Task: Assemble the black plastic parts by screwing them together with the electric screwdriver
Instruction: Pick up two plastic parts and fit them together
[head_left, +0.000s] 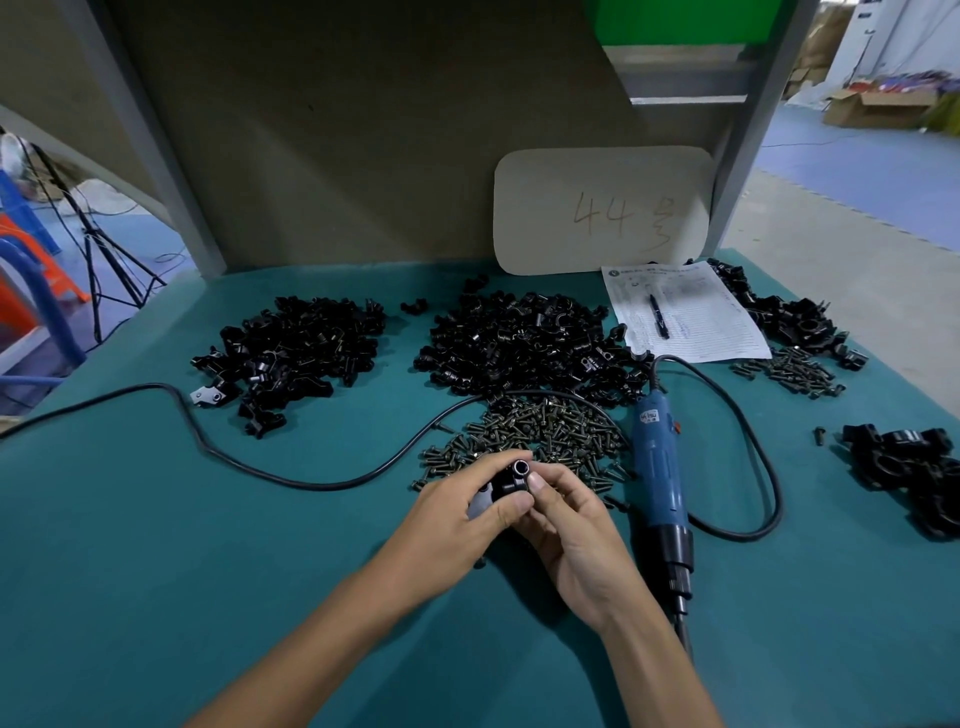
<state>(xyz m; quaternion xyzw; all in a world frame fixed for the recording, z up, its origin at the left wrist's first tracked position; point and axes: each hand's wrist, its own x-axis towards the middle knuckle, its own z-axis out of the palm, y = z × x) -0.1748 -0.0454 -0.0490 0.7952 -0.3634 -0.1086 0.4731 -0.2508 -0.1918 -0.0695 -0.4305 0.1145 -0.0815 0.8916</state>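
Single wide-angle head view, forward and down, close above the teal table (156, 545)

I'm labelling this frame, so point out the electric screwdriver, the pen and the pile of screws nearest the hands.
electric screwdriver (655, 467): head view, on its blue body.
pen (658, 317): head view, middle of its barrel.
pile of screws (545, 434): head view, centre of the heap.

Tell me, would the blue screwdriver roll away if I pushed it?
It might roll a little: the blue screwdriver has a round body lying flat on the table. Its black cord would likely tug it back. It looks stiff and probably heavy for its size.
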